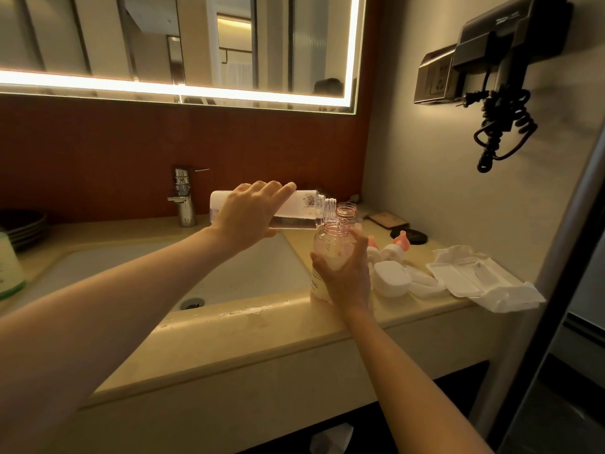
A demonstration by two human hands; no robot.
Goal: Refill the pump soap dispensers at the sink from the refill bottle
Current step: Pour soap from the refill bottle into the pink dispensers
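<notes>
Head view. Item: refill bottle (304,209), clear, held level above the back right corner of the sink basin (229,276), with its open neck just over the mouth of the dispenser bottle (330,247). Liquid lies along its lower side.

Left hand (248,214): fingers wrapped over the refill bottle's body, gripping it.

Right hand (347,270): fingers curled round the dispenser bottle, which stands upright on the worktop (262,339) just beside the basin's right rim.

Second dispenser bottle (347,211): uncapped, directly behind the first, nearer the back edge.

Edges and open room: the right end of the worktop is crowded. Pump heads (397,245) lie just right of the held dispenser, with a white cap (391,278) in front of them. White packets (474,276) overhang the right front corner. The front edge strip before the basin carries only a wet patch (248,311).

Surface and room: beige stone worktop with the basin set in. Faucet (183,198) at the back edge, stacked plates (24,227) at the far left. Lit mirror (180,44) above, hair dryer (510,37) on the right wall.
</notes>
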